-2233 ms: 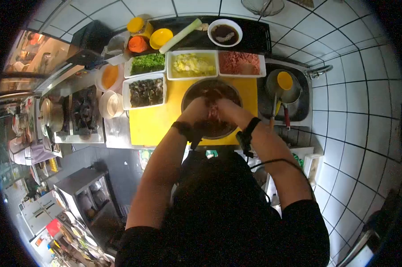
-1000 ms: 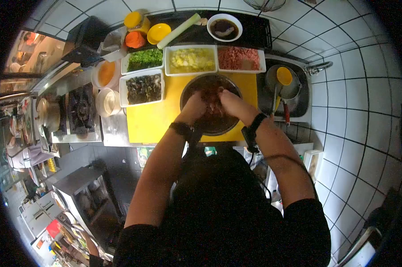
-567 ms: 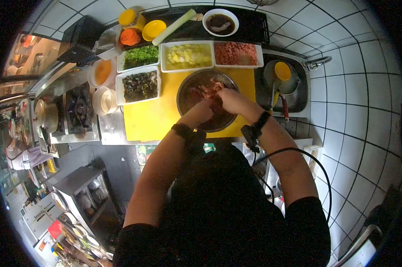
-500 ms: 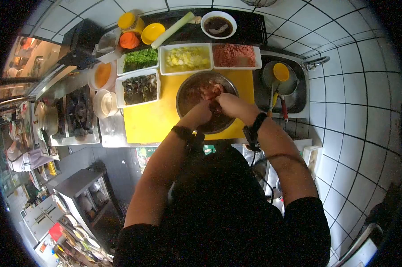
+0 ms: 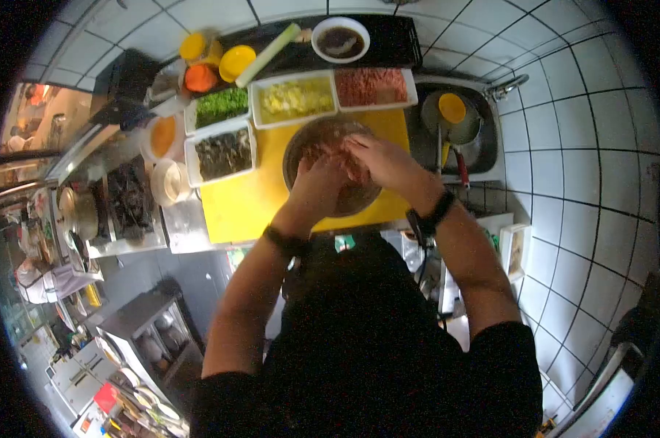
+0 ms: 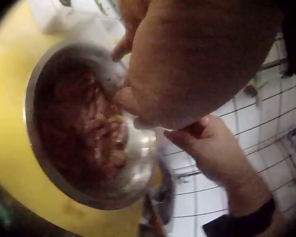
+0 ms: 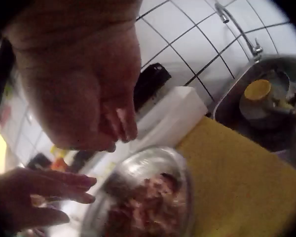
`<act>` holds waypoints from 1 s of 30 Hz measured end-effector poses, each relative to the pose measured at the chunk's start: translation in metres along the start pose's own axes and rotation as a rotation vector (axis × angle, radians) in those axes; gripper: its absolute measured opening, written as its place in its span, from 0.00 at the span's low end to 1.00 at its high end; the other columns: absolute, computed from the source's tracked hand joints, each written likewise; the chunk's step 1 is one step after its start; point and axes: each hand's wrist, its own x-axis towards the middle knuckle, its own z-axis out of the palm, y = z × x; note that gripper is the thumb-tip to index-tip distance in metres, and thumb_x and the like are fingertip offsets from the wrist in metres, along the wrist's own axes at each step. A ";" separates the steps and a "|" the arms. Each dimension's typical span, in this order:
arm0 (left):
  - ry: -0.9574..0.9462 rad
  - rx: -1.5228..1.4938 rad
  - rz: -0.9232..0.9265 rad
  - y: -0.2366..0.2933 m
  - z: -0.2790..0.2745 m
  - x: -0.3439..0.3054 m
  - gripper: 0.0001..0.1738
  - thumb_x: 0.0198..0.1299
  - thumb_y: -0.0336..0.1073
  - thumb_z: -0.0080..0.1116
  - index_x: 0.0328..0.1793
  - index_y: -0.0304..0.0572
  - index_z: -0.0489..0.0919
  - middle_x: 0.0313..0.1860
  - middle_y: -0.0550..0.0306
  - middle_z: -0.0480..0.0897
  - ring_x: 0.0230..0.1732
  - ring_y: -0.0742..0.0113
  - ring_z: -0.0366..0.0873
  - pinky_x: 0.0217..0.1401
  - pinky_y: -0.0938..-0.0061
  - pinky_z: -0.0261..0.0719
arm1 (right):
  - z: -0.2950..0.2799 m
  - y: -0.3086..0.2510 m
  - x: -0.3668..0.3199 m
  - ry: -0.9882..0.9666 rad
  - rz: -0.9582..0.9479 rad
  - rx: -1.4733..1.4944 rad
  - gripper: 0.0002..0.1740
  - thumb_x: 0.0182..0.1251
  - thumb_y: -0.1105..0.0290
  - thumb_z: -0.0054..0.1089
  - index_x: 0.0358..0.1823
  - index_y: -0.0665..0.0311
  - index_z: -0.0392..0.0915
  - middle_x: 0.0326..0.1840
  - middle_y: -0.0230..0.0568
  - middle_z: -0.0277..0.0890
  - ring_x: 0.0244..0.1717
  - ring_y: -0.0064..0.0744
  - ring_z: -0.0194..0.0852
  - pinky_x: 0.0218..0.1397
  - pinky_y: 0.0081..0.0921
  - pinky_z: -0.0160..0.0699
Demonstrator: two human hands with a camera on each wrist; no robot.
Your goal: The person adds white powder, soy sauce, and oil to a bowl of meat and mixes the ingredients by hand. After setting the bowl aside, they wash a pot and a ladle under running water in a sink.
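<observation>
Hovering above the bowl (image 6: 140,149), left hand (image 5: 318,190) and right hand (image 5: 388,164), fingers (image 7: 71,180) relaxed, yellow board (image 5: 243,208) spacious beyond the left rim.

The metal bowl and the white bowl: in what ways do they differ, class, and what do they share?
The metal bowl is grey and looks larger; the white bowl looks smaller. The metal bowl stands on the yellow cutting board; the white bowl stands on the black ledge. The metal bowl holds reddish meat; the white bowl holds dark liquid. Both are round and open-topped.
</observation>
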 end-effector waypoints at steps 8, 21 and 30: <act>0.305 -0.268 0.078 0.003 -0.042 0.004 0.22 0.53 0.26 0.54 0.58 0.36 0.78 0.51 0.46 0.81 0.55 0.47 0.77 0.66 0.52 0.70 | -0.047 -0.032 -0.008 0.420 0.237 0.208 0.20 0.63 0.78 0.62 0.57 0.64 0.76 0.54 0.50 0.77 0.51 0.53 0.79 0.53 0.37 0.81; 0.052 -0.785 -0.734 -0.074 0.070 -0.060 0.27 0.60 0.30 0.58 0.66 0.29 0.70 0.59 0.30 0.77 0.59 0.35 0.76 0.63 0.52 0.76 | 0.032 0.017 -0.032 0.201 0.719 -0.008 0.16 0.67 0.73 0.60 0.55 0.69 0.78 0.45 0.56 0.83 0.49 0.56 0.82 0.52 0.44 0.79; 0.190 -1.389 -0.877 -0.053 0.035 -0.076 0.23 0.57 0.24 0.52 0.61 0.34 0.74 0.44 0.42 0.85 0.47 0.49 0.85 0.48 0.62 0.83 | 0.046 0.026 -0.070 0.099 0.743 0.429 0.17 0.68 0.59 0.62 0.49 0.65 0.84 0.43 0.52 0.86 0.46 0.48 0.86 0.51 0.38 0.82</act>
